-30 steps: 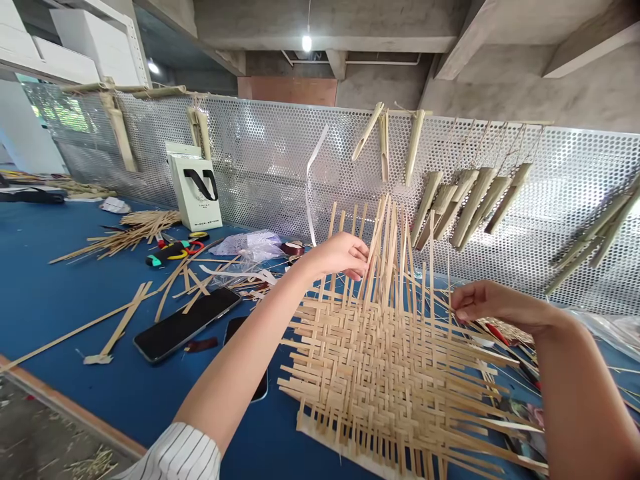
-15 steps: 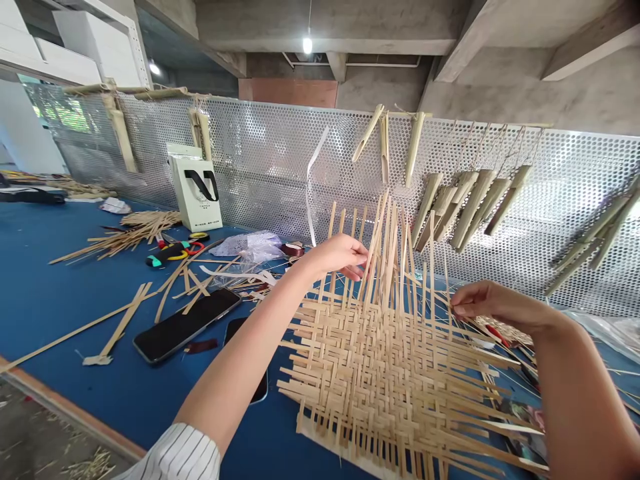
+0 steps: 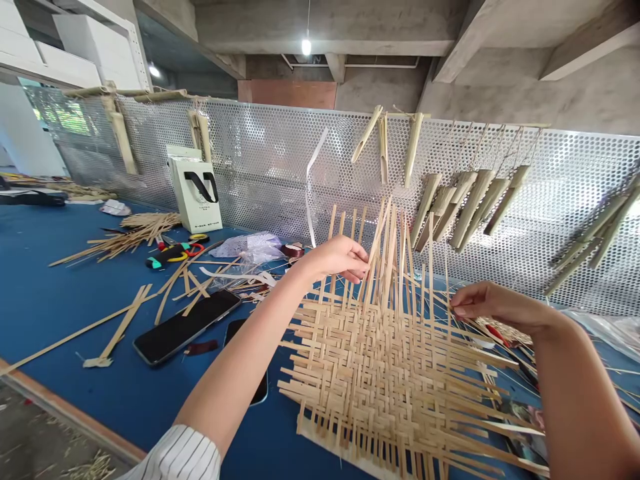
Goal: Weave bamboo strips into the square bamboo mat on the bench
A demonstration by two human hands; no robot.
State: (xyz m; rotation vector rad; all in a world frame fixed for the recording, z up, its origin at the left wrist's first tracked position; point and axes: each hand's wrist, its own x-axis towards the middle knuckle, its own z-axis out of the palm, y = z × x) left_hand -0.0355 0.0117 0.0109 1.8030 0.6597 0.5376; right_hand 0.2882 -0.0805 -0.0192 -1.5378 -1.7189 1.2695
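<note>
A flat woven bamboo mat (image 3: 385, 380) lies in front of me, its loose strip ends sticking out at the sides. A fan of upright bamboo strips (image 3: 390, 243) rises from its far edge. My left hand (image 3: 340, 259) is curled against these uprights, fingers at their left side. Across the mat, my right hand (image 3: 483, 300) reaches in from the right, thumb and forefinger pinched on a thin bamboo strip (image 3: 449, 293). The mat's underside is hidden.
The blue worktable (image 3: 60, 280) holds a black phone (image 3: 187, 327), loose bamboo strips (image 3: 145, 233), scissors (image 3: 173, 255) and a white paper bag (image 3: 195, 197). Bamboo pieces (image 3: 473, 207) hang along a perforated metal screen (image 3: 280, 160) behind it.
My right hand has moved slightly left and up since the oldest frame. The left hand sits slightly lower, and the view has shifted a little.
</note>
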